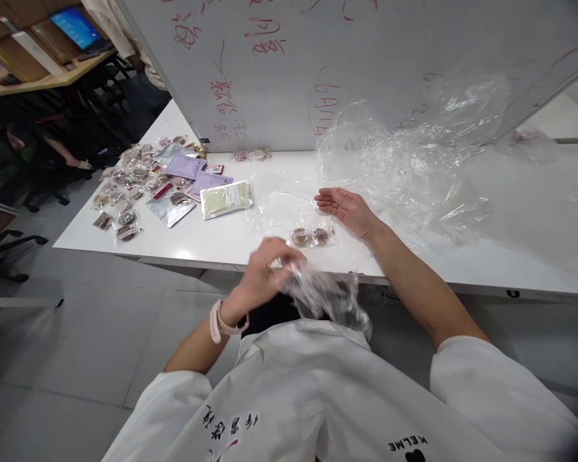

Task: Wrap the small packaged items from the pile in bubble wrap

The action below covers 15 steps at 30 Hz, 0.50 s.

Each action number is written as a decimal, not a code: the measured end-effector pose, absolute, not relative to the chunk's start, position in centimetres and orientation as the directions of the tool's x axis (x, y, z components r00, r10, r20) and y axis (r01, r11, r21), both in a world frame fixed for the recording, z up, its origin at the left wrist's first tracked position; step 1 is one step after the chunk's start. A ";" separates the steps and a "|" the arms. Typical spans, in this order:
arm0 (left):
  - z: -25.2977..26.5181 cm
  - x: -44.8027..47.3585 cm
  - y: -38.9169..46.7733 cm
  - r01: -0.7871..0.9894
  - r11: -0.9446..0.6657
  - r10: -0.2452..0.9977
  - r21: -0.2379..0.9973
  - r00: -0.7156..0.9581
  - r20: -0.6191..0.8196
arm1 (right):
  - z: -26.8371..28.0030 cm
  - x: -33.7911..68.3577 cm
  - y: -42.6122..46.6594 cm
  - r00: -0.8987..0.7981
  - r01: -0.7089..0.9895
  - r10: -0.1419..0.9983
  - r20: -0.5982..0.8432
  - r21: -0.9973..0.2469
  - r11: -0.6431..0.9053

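Grey tiles make up the floor, and a whiteboard with red writing stands along the back of a white counter. At upper left, beyond the board, another person in a pale top is beside a desk that carries a lit monitor. A black chair shows at the left edge.

The wearer's left hand, with a pink band at the wrist, is over the counter's near edge. Its grip is curled and pinches a crumpled clear wrap, which hangs toward the wearer's white shirt. Motion blurs these fingers and the wrap.

The right hand is flat over the counter, its grip loose, the fingers extended and holding nothing; whether it touches the surface cannot be told. Just beside it, toward the near edge, two small brown packets lie side by side, between the two hands.

To the right, a large heap of clear film spreads up against the board. To the left lies a green pouch, near purple pouches, a silver pouch and a pile of small wrapped pieces.
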<state>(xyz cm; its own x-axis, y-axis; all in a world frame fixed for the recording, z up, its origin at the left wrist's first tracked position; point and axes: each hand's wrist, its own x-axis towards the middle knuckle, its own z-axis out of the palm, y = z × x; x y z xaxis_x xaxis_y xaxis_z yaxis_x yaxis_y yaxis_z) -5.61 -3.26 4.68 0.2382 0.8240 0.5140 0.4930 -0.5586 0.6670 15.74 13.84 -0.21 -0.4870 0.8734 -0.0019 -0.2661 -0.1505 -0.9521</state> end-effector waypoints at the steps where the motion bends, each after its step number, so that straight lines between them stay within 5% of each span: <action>1: 5.5 -6.4 -1.7 0.493 -0.494 0.856 0.717 0.127 0.502 | -0.2 15.8 13.8 -0.486 -0.260 0.874 -0.007 -0.953 -0.152; 6: 6.3 -10.1 5.6 0.635 -0.129 0.906 0.762 -0.238 0.351 | -0.2 15.8 13.8 -0.468 -0.252 0.884 -0.014 -0.956 -0.149; 8: 6.1 -10.5 5.9 0.738 -0.081 0.810 0.670 -0.343 0.475 | -0.2 15.8 13.8 -0.468 -0.273 0.883 -0.017 -0.948 -0.164; 12: 5.7 -7.7 1.8 0.871 -0.288 0.408 0.399 -0.265 0.874 | -0.2 15.8 14.2 -0.489 -0.243 0.871 -0.034 -0.954 -0.174; 15: 4.0 -4.3 -1.4 0.745 -0.615 0.494 0.259 0.108 0.862 | -0.2 15.9 14.3 -0.461 -0.164 0.887 -0.024 -0.980 -0.111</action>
<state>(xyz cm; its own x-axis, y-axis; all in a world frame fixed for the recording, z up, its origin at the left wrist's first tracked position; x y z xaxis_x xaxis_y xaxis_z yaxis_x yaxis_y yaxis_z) -4.29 -1.37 4.01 0.1085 0.4945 0.8624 0.7450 -0.6148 0.2588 15.87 14.35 -0.16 -0.4608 0.8872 -0.0237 -0.1639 -0.1113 -0.9802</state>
